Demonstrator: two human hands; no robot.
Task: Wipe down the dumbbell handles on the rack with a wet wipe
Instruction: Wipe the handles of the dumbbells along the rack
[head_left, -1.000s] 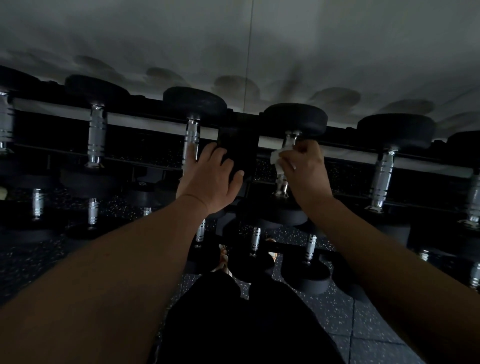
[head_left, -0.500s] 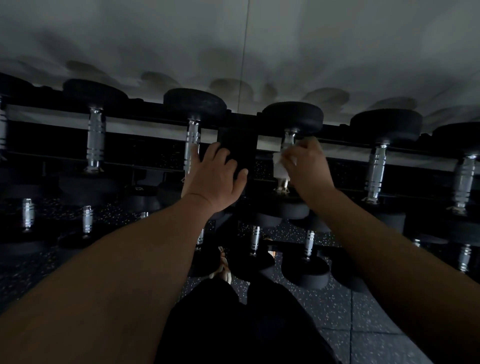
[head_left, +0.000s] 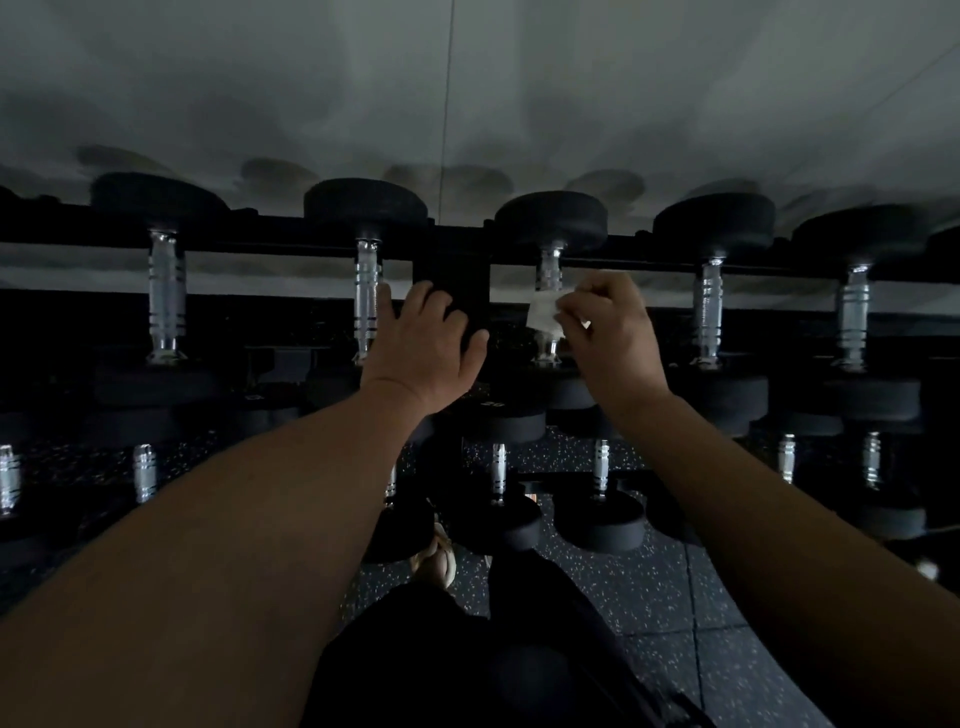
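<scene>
A dark rack (head_left: 291, 244) carries a top row of black-headed dumbbells with chrome handles. My right hand (head_left: 610, 332) pinches a white wet wipe (head_left: 543, 314) against the lower part of the middle dumbbell's handle (head_left: 549, 273). My left hand (head_left: 423, 348) rests with spread fingers on the rack's black centre post (head_left: 451, 283), just right of another chrome handle (head_left: 367, 299). More handles stand at left (head_left: 166, 296) and right (head_left: 710, 309), with another at far right (head_left: 853, 317).
Lower tiers hold smaller dumbbells (head_left: 497, 467) with chrome handles. Speckled dark rubber floor (head_left: 665, 597) lies below. My dark-clothed legs and a light shoe (head_left: 439, 558) are at the bottom centre. A pale wall (head_left: 467, 78) rises behind the rack.
My right hand has slid the wipe down the middle handle, leaving the handle's upper part bare. The left hand stays on the post. The view has shifted slightly.
</scene>
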